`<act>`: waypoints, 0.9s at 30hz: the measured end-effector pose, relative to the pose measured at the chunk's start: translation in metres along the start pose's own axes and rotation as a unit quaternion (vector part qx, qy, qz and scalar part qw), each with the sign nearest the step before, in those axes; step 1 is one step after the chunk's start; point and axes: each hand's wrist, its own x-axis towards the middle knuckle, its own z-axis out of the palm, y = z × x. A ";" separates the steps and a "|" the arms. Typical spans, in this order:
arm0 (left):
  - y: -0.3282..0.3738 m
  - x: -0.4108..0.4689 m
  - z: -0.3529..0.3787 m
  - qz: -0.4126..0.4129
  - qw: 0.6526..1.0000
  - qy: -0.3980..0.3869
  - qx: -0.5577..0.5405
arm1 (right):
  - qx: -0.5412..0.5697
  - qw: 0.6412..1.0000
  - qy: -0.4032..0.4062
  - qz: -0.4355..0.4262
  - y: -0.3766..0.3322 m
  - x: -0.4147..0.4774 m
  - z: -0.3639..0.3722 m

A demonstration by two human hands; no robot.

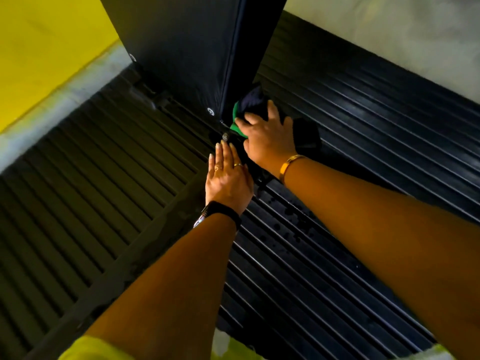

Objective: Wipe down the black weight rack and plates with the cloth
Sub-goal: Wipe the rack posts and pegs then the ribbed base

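Observation:
The black weight rack shows as a tall black upright panel (187, 48) rising from stacked ribbed black plates (324, 268). My right hand (267, 137) grips a dark cloth with a green patch (253, 105) and presses it against the foot of the upright. One end of the cloth sticks out to the right of my wrist. My left hand (227, 179) lies flat, fingers straight, on the dark bar (145, 245) that runs between the two plate stacks, just below a small bolt (225, 137).
Ribbed plates on the left (91, 165) look duller than the glossy right ones, which carry wet drops (293, 222). A yellow wall (46, 48) and grey floor strip (65, 100) lie at the far left; a pale wall (389, 35) sits at the upper right.

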 end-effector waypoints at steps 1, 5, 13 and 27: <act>0.000 0.000 -0.001 -0.001 1.000 -0.006 0.000 | -0.005 1.000 -0.006 -0.025 0.004 -0.004 0.001; -0.001 0.000 -0.003 -0.007 1.000 -0.023 -0.002 | -0.022 0.997 -0.004 -0.078 0.033 -0.045 0.013; 0.001 0.000 -0.006 -0.011 0.999 -0.042 0.012 | 0.006 0.999 0.016 0.033 0.067 -0.090 0.014; 0.003 -0.001 -0.009 -0.015 0.997 -0.068 0.030 | -0.041 0.999 0.000 -0.036 0.049 -0.097 0.024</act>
